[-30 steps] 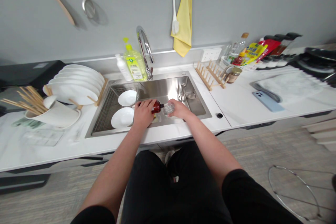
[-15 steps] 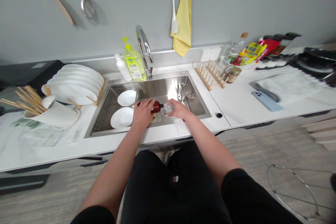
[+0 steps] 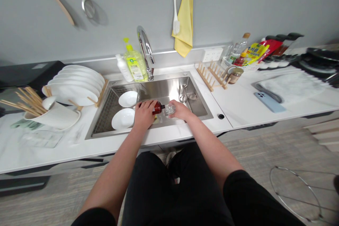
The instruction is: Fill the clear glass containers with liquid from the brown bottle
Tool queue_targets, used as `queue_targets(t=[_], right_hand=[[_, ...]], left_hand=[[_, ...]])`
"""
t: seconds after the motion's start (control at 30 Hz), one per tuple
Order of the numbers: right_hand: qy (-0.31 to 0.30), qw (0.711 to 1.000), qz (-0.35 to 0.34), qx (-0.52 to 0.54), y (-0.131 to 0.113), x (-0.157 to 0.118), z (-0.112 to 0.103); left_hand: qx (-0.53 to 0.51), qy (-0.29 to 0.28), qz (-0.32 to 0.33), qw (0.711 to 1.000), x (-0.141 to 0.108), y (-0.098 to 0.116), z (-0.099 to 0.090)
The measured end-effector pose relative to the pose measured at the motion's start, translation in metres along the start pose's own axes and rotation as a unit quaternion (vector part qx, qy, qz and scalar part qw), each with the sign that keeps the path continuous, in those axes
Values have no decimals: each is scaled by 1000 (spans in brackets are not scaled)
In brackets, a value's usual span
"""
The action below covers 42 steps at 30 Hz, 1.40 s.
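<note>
Two hands: left hand (image 3: 144, 114) and right hand (image 3: 180, 110), both held low over the sink, forearms angled inward from the body, wrists close together.
Left hand state: closed, fingers wrapped around an amber glass bottle (image 3: 158, 107).
Right hand state: closed, curled around a clear faceted vessel (image 3: 169, 109).
Held items: bottle lies tilted, neck pointing right, its tip touching or just beside the clear vessel; any liquid inside or passing between them too small to tell.
Sink: stainless steel basin (image 3: 169, 88) holds a wire drying rack (image 3: 104, 113) at its left side, with two white bowls (image 3: 128, 99) (image 3: 123, 118) beside the hands. A small yellow item (image 3: 156, 120), partly hidden, lies below the left hand.
Behind sink: chrome faucet (image 3: 144, 42) between a white pump bottle (image 3: 123, 67) and a yellow-green dish soap bottle (image 3: 135, 65), the soap just beside the faucet.
Left of sink: white plates (image 3: 75, 84) stand in a wooden rack; wooden chopsticks (image 3: 29, 100) sit in a tilted white holder (image 3: 53, 118).
Right of sink: wooden dish rack (image 3: 212, 76), a jar (image 3: 235, 76), a white basket of condiments (image 3: 250, 67), a towel (image 3: 290, 86) and a blue phone (image 3: 270, 101).
</note>
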State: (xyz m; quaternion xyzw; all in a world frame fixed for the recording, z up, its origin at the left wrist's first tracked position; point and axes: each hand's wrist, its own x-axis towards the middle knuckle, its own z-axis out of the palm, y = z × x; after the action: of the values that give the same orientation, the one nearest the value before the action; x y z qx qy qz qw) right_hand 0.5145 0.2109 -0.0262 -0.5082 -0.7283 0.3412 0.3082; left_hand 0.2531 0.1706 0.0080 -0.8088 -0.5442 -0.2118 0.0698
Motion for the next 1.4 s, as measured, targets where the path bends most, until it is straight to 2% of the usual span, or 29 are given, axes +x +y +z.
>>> queue_targets(t=[1.4], right_hand=[[-1,1000,-5,-13,3,2,1]], left_hand=[[19,6,17,1000,-1,3,-3]])
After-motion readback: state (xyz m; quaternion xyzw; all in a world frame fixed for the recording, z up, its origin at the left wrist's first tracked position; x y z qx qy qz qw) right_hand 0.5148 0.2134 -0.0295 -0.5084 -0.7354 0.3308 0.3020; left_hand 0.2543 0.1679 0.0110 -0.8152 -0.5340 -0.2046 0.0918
